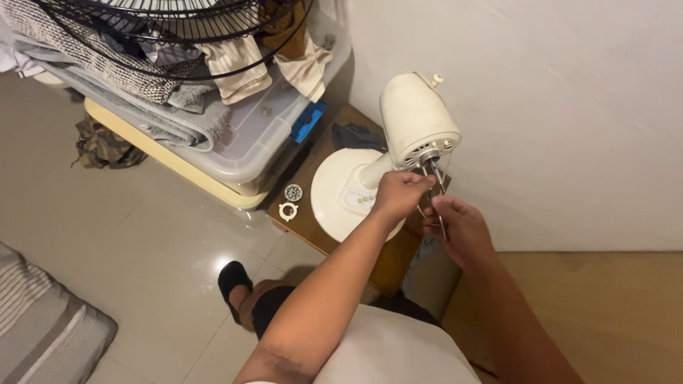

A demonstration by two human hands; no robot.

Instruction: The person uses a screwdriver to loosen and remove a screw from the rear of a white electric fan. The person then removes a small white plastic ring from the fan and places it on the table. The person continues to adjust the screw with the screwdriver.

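Cream fan motor housing [416,117] sits right of frame centre on its round base [334,186]. Left hand [400,195] pinches the metal shaft [431,172] below it; right hand [459,227] curls fingers around a thin rod [440,213].

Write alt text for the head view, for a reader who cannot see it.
Both hands, left hand and right hand, grip the bare metal shaft of a cream plastic fan motor housing; its round base rests on a wooden stool holding two small plastic fan nuts.
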